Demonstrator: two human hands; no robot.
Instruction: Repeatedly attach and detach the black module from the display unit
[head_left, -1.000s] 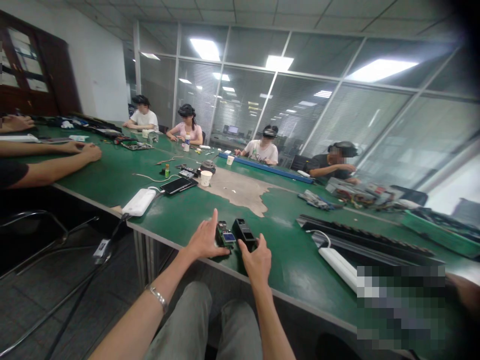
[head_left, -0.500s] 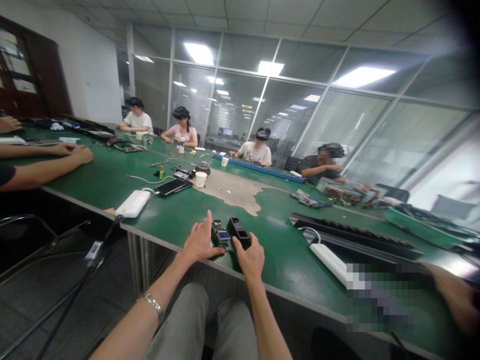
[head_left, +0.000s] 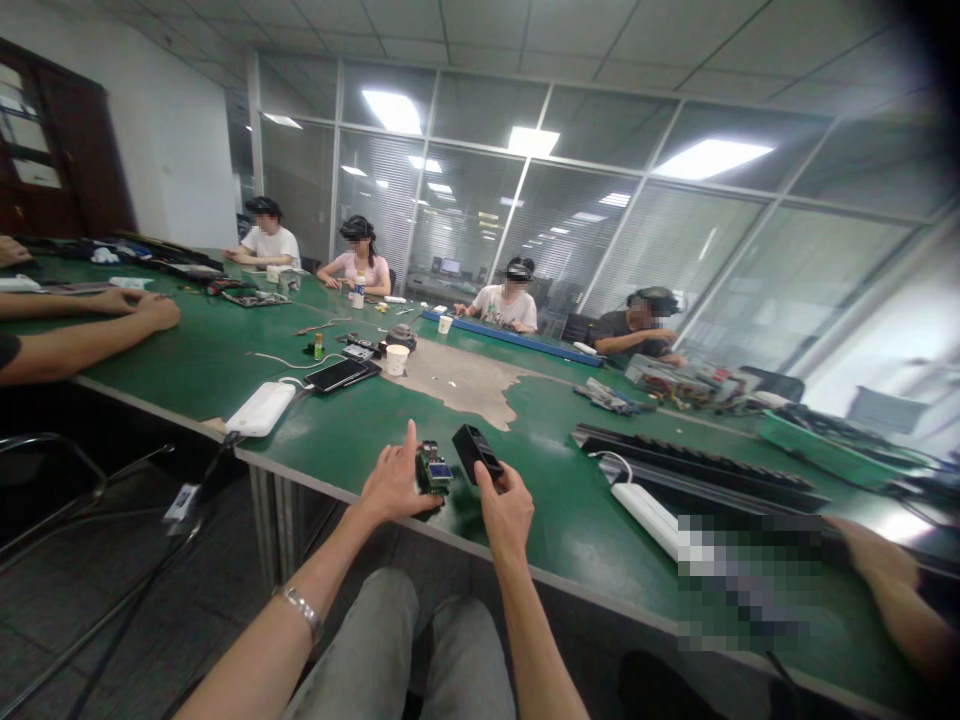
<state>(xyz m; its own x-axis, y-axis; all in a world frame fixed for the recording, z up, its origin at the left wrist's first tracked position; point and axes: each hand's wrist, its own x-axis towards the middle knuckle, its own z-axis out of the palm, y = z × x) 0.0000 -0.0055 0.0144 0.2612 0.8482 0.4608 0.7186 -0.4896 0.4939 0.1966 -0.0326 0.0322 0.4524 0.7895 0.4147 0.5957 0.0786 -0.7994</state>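
Our left hand (head_left: 390,485) lay at the near edge of the green surface (head_left: 191,345), its fingers (head_left: 410,435) spread and the index pointing straight up. Its thumb side sat just beside a small circuit board (head_left: 433,472) with a little lit display, though we could not tell whether they touched. The board lay on the surface close to the near edge, between our two hands. Our right hand (head_left: 510,510) had its fingers (head_left: 486,482) curled, pinching the lower end of a black rectangular module (head_left: 474,452). The module tilted toward the far left, near the board but apart from it.

A silver bracelet (head_left: 301,612) circled our left wrist, and our grey trousers (head_left: 397,650) showed below the near edge. Farther left on the surface lay a white power bank (head_left: 260,409) and a black smartphone (head_left: 337,375). A paper cup (head_left: 397,360) stood at the edge of a worn tan patch (head_left: 465,390). To the right lay a white power strip (head_left: 645,517) beside a long black rail (head_left: 697,465).

Four co-workers (head_left: 457,280) sat along the far side of the surface. Another person's forearms (head_left: 90,320) rested at the left end, and another person's hand (head_left: 874,555) lay at the right, beside a pixelated block (head_left: 742,580) that hid part of the surface.
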